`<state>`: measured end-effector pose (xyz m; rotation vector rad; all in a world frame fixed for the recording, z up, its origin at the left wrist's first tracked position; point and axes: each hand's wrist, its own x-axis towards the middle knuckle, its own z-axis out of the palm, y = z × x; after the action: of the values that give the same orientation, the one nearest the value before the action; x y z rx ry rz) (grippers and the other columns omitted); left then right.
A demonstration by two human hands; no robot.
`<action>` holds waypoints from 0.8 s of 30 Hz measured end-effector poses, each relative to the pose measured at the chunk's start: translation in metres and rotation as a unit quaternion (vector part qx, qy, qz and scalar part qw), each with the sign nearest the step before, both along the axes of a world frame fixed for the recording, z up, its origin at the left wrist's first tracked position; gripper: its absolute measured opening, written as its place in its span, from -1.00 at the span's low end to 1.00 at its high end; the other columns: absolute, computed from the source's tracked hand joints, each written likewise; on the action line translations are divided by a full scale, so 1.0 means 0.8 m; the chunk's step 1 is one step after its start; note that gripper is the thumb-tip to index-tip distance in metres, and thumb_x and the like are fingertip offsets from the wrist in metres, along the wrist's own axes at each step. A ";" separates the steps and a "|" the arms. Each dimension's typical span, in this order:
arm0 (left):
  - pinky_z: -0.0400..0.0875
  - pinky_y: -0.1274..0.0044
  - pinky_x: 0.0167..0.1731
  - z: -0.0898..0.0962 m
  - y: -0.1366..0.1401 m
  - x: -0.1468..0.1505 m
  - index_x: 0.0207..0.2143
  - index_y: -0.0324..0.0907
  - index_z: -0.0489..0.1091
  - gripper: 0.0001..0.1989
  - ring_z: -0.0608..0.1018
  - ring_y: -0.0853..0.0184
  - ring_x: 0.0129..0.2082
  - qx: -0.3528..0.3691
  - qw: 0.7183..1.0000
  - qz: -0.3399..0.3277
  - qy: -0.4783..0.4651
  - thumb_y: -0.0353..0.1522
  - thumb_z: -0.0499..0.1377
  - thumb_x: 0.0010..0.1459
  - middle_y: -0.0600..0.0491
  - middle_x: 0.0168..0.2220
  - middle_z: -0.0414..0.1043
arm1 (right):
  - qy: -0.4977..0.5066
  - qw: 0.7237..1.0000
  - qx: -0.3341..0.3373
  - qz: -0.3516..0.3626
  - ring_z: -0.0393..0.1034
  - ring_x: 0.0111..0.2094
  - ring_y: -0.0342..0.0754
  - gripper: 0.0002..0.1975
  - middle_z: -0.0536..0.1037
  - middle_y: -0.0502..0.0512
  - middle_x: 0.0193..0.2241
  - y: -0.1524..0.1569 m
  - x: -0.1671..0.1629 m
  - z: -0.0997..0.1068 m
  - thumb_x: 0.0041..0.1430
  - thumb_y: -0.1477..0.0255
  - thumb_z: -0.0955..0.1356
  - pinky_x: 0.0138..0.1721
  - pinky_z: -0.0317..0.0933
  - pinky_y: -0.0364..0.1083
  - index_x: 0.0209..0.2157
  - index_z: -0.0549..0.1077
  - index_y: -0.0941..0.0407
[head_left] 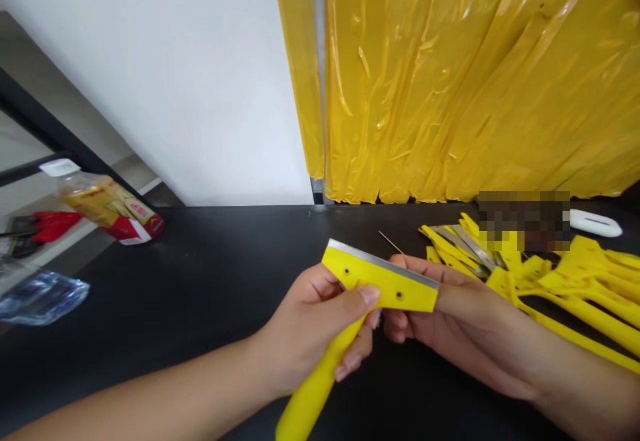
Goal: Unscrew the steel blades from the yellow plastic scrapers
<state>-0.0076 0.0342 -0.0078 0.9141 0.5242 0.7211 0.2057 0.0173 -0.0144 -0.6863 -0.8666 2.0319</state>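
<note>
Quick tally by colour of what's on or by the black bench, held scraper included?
Yellow: 2, the scraper held by left hand and right hand, and a pile of scraper parts, pieces uncountable.
White: 1, a small oblong object.
Red: 1, an object.
Yellow-and-red: 1, a bottle.
Clear: 1, a plastic bag.
Total: 6

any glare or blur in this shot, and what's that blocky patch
Head view: bright glare streaks on the yellow plastic sheet; the yellow scraper in both hands is sharp; the bottle at left is soft and stretched by edge distortion; a pixelated patch hides part of the scraper pile.
</note>
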 end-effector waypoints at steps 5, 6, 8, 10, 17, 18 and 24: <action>0.23 0.74 -0.72 0.000 0.000 0.000 -0.38 -0.21 0.43 -0.66 0.32 0.54 -0.76 0.008 1.000 0.008 0.027 -0.18 0.31 0.40 0.14 -0.66 0.37 | -0.052 0.997 -0.007 -0.055 0.36 -0.28 -0.08 -0.84 0.52 0.04 -0.34 -0.003 -0.004 0.004 0.28 0.30 0.53 -0.15 0.29 -0.08 -0.30 0.61 0.10; 0.23 0.73 -0.73 0.000 0.001 0.000 -0.38 -0.20 0.43 -0.66 0.31 0.54 -0.77 0.009 0.999 0.013 0.032 -0.17 0.31 0.39 0.15 -0.67 0.35 | -0.057 0.996 -0.010 -0.064 0.36 -0.28 -0.08 -0.83 0.52 0.05 -0.35 -0.004 -0.004 0.005 0.26 0.29 0.54 -0.16 0.29 -0.08 -0.29 0.62 0.10; 0.22 0.73 -0.73 0.002 0.003 -0.001 -0.37 -0.19 0.42 -0.65 0.29 0.53 -0.76 0.014 0.999 0.026 0.044 -0.15 0.30 0.39 0.16 -0.68 0.33 | -0.056 0.995 -0.013 -0.078 0.36 -0.28 -0.06 -0.78 0.52 0.07 -0.35 -0.006 -0.005 0.008 0.26 0.22 0.54 -0.18 0.30 -0.07 -0.26 0.64 0.09; 0.23 0.73 -0.71 0.004 0.007 -0.002 -0.37 -0.18 0.42 -0.65 0.30 0.53 -0.75 0.026 0.997 0.046 0.059 -0.15 0.29 0.41 0.15 -0.68 0.33 | -0.046 0.995 -0.013 -0.089 0.37 -0.27 -0.03 -0.72 0.53 0.09 -0.34 -0.007 -0.005 0.010 0.30 0.13 0.50 -0.17 0.32 -0.04 -0.23 0.64 0.08; 0.23 0.71 -0.71 0.008 0.013 -0.004 -0.39 -0.16 0.38 -0.65 0.32 0.51 -0.74 0.057 0.993 0.066 0.078 -0.15 0.27 0.41 0.16 -0.68 0.34 | -0.107 0.988 0.032 -0.110 0.37 -0.18 0.07 -0.69 0.55 0.13 -0.28 -0.010 -0.006 0.006 0.32 0.09 0.48 -0.06 0.31 0.08 -0.26 0.65 0.05; 0.23 0.71 -0.71 0.008 0.013 -0.004 -0.39 -0.16 0.37 -0.65 0.33 0.51 -0.74 0.060 0.993 0.066 0.081 -0.16 0.28 0.41 0.16 -0.68 0.34 | -0.111 0.987 0.035 -0.106 0.38 -0.17 0.06 -0.70 0.55 0.12 -0.28 -0.011 -0.005 0.005 0.32 0.10 0.49 -0.06 0.31 0.08 -0.25 0.65 0.05; 0.21 0.71 -0.71 0.010 0.013 -0.002 -0.39 -0.15 0.36 -0.65 0.31 0.52 -0.74 0.077 0.990 0.075 0.090 -0.17 0.29 0.40 0.18 -0.67 0.34 | -0.132 0.984 0.043 -0.112 0.37 -0.20 0.02 -0.70 0.58 0.12 -0.27 -0.010 -0.003 0.006 0.27 0.09 0.53 -0.11 0.29 0.04 -0.25 0.69 0.05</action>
<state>-0.0095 0.0446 0.0005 1.0990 0.7102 0.8287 0.2033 0.0095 -0.0094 -0.9734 -0.9749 1.7186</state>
